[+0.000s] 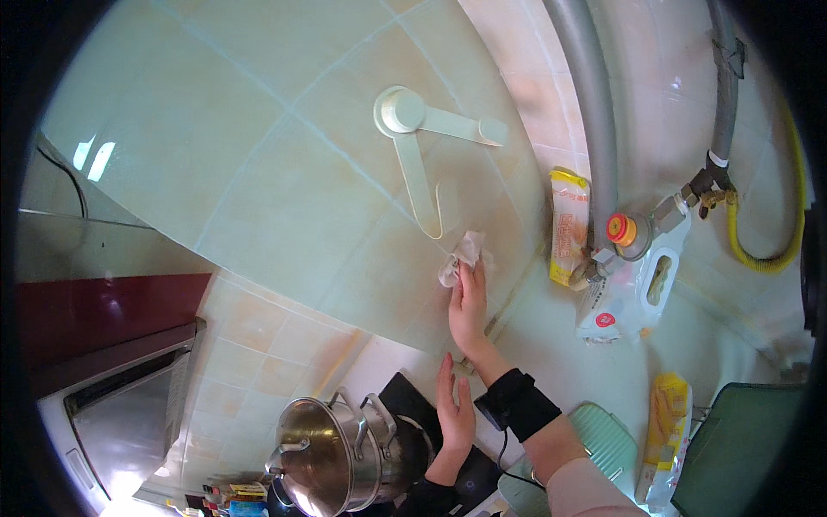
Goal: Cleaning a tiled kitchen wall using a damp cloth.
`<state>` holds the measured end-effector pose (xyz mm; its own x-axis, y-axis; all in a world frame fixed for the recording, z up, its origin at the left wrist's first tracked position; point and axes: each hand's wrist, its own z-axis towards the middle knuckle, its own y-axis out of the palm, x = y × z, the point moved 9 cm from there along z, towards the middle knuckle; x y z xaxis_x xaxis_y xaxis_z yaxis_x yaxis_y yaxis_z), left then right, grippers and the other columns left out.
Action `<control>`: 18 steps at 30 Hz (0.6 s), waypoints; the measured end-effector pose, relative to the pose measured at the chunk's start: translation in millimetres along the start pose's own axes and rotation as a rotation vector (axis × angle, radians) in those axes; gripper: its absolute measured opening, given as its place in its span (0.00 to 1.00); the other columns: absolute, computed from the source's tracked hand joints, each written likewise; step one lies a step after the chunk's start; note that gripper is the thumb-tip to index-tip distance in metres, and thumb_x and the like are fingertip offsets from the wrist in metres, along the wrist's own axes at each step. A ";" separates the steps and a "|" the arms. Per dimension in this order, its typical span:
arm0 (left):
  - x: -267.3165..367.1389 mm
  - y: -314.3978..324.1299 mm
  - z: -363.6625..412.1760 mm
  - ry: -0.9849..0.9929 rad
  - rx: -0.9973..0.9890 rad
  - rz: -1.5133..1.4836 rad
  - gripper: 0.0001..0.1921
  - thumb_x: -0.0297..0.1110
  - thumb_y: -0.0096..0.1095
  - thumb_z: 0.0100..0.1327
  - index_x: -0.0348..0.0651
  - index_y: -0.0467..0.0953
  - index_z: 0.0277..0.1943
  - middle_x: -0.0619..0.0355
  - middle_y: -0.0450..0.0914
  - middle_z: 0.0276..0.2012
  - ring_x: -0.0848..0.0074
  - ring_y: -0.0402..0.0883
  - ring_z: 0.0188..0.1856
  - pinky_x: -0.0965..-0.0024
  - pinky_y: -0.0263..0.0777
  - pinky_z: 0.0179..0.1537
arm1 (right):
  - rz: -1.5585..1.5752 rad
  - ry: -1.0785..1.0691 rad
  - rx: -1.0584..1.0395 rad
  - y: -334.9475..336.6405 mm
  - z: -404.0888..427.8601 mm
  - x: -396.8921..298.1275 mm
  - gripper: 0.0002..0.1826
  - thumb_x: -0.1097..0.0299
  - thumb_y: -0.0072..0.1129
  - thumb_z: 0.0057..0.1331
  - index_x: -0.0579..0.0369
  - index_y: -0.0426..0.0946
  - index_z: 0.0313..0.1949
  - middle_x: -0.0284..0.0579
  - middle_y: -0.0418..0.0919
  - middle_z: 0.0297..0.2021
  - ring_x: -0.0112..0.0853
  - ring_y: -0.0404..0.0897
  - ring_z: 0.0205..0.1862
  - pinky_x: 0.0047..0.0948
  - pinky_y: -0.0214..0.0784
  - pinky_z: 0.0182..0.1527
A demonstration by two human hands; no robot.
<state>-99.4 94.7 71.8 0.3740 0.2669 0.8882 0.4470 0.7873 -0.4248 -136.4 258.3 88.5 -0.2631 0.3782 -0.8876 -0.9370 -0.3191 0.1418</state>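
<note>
My right hand [470, 307] presses a crumpled white tissue or cloth [464, 258] against the tiled wall [310, 213], its fingers partly covering it. Just above the cloth, a cream plastic hook [402, 113] with a round base and two arms is fixed to the tiles. My left hand [456, 413] is lower and to the left, fingers apart, holding nothing. It appears in front of the cooktop, near a stainless steel pot [362, 446] with a glass lid [310, 452]. A black band [517, 400] with a cable is strapped around my right wrist.
Grey pipes [591, 97], a valve with an orange knob [621, 229] and a yellow hose [765, 258] run at the right. A white jug [623, 304], yellow packets [568, 226] and a green ribbed container [601, 436] stand nearby. Bottles [239, 497] sit at the bottom left.
</note>
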 end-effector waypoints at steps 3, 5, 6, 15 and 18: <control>42.5 7.5 9.4 0.238 0.018 0.278 0.23 0.28 0.42 0.66 0.34 0.53 0.62 0.45 0.54 0.63 0.63 0.54 0.65 0.66 0.47 0.62 | 0.119 0.085 0.042 -5.4 7.6 -11.2 0.16 0.81 0.45 0.59 0.58 0.68 0.48 0.62 0.57 0.58 0.54 0.56 0.61 0.42 0.55 0.58; 51.2 6.8 17.4 0.288 0.053 0.270 0.25 0.28 0.43 0.65 0.34 0.51 0.63 0.43 0.52 0.63 0.58 0.52 0.65 0.63 0.45 0.63 | 0.025 -0.303 -0.075 7.0 0.9 -53.0 0.14 0.80 0.44 0.60 0.61 0.69 0.46 0.58 0.61 0.56 0.53 0.58 0.60 0.42 0.57 0.57; 62.4 6.2 24.1 0.320 0.064 0.298 0.26 0.28 0.43 0.65 0.34 0.50 0.64 0.43 0.50 0.64 0.57 0.51 0.65 0.62 0.45 0.63 | 0.064 -0.368 -0.090 5.0 10.7 -66.2 0.13 0.80 0.45 0.59 0.63 0.70 0.44 0.56 0.64 0.54 0.53 0.59 0.59 0.42 0.58 0.56; 101.5 19.4 55.9 0.458 -0.026 0.395 0.30 0.22 0.47 0.60 0.36 0.48 0.64 0.42 0.48 0.65 0.54 0.50 0.66 0.59 0.46 0.63 | -0.047 -0.206 0.176 -31.6 99.7 -12.0 0.15 0.79 0.43 0.59 0.62 0.70 0.46 0.58 0.63 0.55 0.49 0.59 0.60 0.40 0.55 0.58; 126.0 14.9 73.4 0.526 0.067 0.377 0.31 0.19 0.50 0.57 0.35 0.51 0.64 0.43 0.51 0.64 0.55 0.52 0.65 0.60 0.47 0.63 | -0.033 -0.211 0.108 -28.5 87.1 -28.1 0.15 0.79 0.44 0.59 0.62 0.70 0.46 0.58 0.64 0.55 0.48 0.59 0.60 0.38 0.55 0.59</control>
<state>-105.2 180.8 190.3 0.8510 0.2371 0.4685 0.1618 0.7305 -0.6635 -122.2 332.5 147.6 -0.2633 0.5637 -0.7829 -0.9622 -0.2126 0.1705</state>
